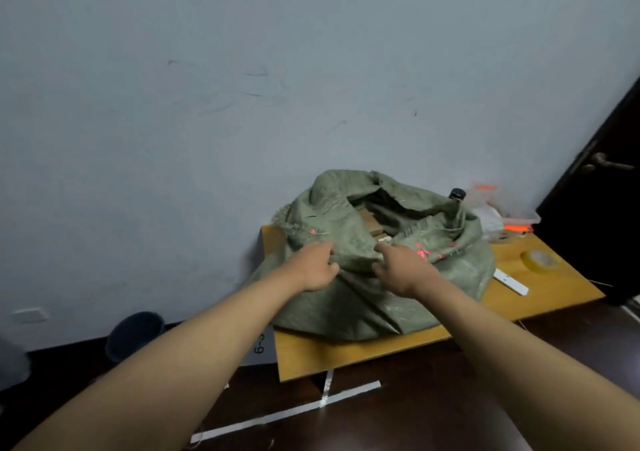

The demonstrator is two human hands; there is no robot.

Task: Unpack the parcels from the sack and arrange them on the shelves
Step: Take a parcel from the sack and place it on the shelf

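Green woven fabric makes the sack (377,277), which sits slumped on the wooden desk (346,353) against the wall, its mouth open on the far side, away from the person. Both hands grip the near edge of the fabric: the left hand (317,266) and the right hand (401,269) are about equally near. Just beyond the fingers, inside the mouth, a brown parcel (372,224) shows, so reaching it probably means going forward over the rim.

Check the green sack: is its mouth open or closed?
Open. The green sack gapes at the top, a brown parcel showing inside; both hands grip its near rim.
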